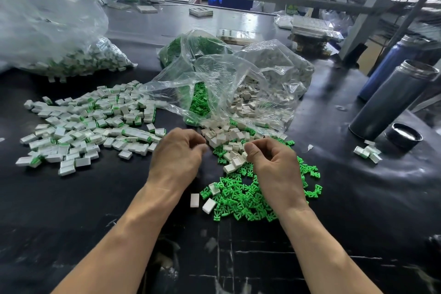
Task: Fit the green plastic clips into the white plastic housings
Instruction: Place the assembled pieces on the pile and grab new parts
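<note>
Loose green clips (241, 200) lie heaped on the black table in front of me. Empty white housings (224, 138) spill from a clear bag (238, 83) behind them. My right hand (274, 162) hovers over the clips with its fingers curled, and its thumb pinches a white housing (244, 155) at the edge of the pile. Just left of that pile, my left hand (176, 153) has its fingers curled inward. Its fingertips are blurred, and whatever may lie inside them is hidden. Two single housings (201, 201) sit near my left wrist.
Housings with green clips fitted (90, 124) are spread on the left, with a full bag of them (59, 38) behind. A bag of green clips (191, 45) stands at the back. Two metal flasks (391, 100) and a lid (403, 136) stand on the right, beside a few fitted pieces (367, 151).
</note>
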The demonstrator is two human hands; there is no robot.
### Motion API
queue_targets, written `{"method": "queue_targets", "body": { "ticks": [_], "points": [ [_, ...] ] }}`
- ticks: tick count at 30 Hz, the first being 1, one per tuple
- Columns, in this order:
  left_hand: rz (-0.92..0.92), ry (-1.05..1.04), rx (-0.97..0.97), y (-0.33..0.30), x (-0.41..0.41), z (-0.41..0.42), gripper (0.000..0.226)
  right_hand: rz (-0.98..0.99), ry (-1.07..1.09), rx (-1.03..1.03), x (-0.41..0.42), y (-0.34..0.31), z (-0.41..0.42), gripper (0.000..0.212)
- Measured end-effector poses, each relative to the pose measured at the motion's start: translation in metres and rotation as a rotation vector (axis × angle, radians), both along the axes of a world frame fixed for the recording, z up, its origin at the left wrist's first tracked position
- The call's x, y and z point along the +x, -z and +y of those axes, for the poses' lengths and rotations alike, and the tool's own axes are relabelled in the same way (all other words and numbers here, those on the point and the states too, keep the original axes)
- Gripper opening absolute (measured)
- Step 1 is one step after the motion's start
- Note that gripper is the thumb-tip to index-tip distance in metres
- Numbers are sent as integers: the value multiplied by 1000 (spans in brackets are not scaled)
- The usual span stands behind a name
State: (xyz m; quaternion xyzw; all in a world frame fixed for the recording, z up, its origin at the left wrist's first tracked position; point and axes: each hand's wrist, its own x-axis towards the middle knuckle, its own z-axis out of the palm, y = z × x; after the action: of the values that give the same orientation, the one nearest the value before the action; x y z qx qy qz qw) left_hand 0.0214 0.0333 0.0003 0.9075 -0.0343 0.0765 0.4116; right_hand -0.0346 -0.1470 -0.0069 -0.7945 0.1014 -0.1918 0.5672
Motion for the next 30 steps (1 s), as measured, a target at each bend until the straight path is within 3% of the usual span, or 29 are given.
{"method": "queue_targets", "body": {
  "ticks": [7, 16, 18, 21, 24, 30],
  "points": [
    [-61, -249, 404, 0, 16, 23, 11, 16, 13, -52, -1, 0, -1, 14],
    [10, -285, 534, 1, 20, 31, 18, 112, 92, -235, 1, 1, -14, 9],
    [-5, -243, 501, -2, 17, 26, 19, 137, 105, -258, 2, 1, -17, 5],
    [-65, -107, 299, -7, 6, 12, 10, 183, 137, -330, 3, -2, -23, 3],
    [24, 69, 114, -9, -10, -7, 11, 257, 164, -448, 4, -6, -29, 4],
    [59, 199, 176, -5, -21, -26, 33, 375, 51, -477, 1, -10, -32, 13]
  ]
}}
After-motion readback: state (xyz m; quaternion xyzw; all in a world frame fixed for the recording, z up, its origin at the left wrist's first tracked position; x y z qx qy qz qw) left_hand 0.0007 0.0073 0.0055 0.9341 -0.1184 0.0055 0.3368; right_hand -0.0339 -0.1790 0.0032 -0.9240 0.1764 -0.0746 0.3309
